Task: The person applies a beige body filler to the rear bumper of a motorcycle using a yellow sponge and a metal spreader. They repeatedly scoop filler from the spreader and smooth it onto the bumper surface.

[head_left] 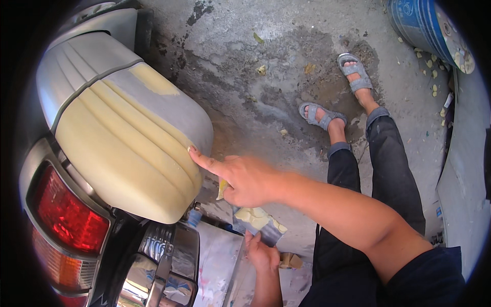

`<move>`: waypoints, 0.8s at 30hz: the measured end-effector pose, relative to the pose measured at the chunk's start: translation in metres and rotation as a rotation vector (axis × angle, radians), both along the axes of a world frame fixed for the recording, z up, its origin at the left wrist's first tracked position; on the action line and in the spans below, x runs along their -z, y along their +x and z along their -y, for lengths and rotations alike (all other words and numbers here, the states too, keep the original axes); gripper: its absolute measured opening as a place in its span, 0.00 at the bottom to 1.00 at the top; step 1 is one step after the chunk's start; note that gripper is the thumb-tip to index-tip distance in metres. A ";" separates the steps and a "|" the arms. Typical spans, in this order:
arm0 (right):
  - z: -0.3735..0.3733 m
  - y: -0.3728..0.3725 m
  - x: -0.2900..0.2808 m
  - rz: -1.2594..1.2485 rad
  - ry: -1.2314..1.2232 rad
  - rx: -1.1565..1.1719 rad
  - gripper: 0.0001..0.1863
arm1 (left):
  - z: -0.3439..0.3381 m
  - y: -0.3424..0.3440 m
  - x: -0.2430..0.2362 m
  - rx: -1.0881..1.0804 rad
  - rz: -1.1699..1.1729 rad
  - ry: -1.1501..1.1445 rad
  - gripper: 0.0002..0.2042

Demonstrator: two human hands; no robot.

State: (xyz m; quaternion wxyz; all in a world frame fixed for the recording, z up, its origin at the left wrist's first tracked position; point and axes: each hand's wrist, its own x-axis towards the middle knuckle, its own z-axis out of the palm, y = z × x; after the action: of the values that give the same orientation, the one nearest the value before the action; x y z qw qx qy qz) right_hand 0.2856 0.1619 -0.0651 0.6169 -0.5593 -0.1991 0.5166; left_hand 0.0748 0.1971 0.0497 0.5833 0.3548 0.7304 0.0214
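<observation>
Cover [123,133], upper left of view: rounded, ribbed shell mounted on the rear of a vehicle, above the tail lamp [66,217]. Lower half coated in matte, pale yellow filler [112,158] following three raised ribs; upper half bare grey, dull and sanded-looking, with one small yellow patch near the top edge.

Right hand [245,179] reached across from the lower right. Index finger extended, tip touching the cover's right edge where filler met grey. Other fingers curled shut around a small yellowish piece, only its lower tip showing under the palm; what it was could not be told.

Left hand [262,253] lower centre, fingers closed on the near edge of a flat board [258,221] carrying smears and lumps of the same yellow filler. A small tan block just beside that hand.

Tail lamp red, ribbed lens, amber section beneath. Chrome bumper [163,266] below the cover, glossy, reflective. A paint-streaked sheet [217,263] lay just right of the bumper.

Floor [266,61]: rough concrete, stained dark in patches, scattered yellow flecks. Person's legs in dark trousers, feet in grey strapped sandals [355,71]. Blue drum [424,25] tipped at upper right, lid face towards camera; contents not visible.
</observation>
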 end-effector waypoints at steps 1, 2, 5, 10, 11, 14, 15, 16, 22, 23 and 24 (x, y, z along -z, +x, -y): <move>-0.001 -0.005 0.000 -0.001 0.004 0.015 0.53 | 0.000 -0.002 0.001 -0.003 -0.011 0.006 0.27; -0.002 -0.009 -0.002 0.002 -0.011 0.017 0.53 | -0.001 -0.004 0.001 -0.005 -0.021 0.013 0.27; -0.004 -0.021 -0.006 -0.011 -0.034 0.020 0.53 | -0.007 -0.018 0.005 0.019 0.018 0.014 0.26; -0.010 -0.037 -0.003 -0.030 -0.003 0.050 0.53 | -0.007 -0.019 0.008 0.029 -0.005 0.030 0.27; -0.009 -0.037 -0.004 -0.018 -0.007 0.021 0.53 | -0.007 -0.021 0.009 0.039 -0.005 0.032 0.27; -0.001 -0.036 -0.004 0.032 0.001 -0.038 0.53 | -0.007 -0.023 0.012 0.053 -0.042 0.039 0.26; 0.003 -0.039 -0.001 0.055 0.018 -0.039 0.53 | -0.007 -0.028 0.014 0.066 -0.047 0.044 0.26; 0.006 -0.036 -0.002 0.079 0.036 -0.043 0.53 | -0.008 -0.033 0.015 0.076 -0.053 0.052 0.26; 0.001 -0.014 -0.005 -0.015 -0.051 0.043 0.51 | -0.004 -0.033 0.016 0.091 -0.064 0.065 0.26; 0.000 -0.014 -0.010 -0.041 -0.052 -0.011 0.51 | -0.004 -0.034 0.016 0.096 -0.057 0.063 0.26; 0.000 -0.016 -0.017 -0.067 -0.053 -0.065 0.51 | -0.004 -0.034 0.016 0.094 -0.050 0.057 0.26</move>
State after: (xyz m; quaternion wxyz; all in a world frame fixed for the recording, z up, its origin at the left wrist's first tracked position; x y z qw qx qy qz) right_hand 0.2698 0.1622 -0.0476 0.5911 -0.5512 -0.1824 0.5599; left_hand 0.0410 0.2006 0.0332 0.5549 0.4057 0.7263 0.0060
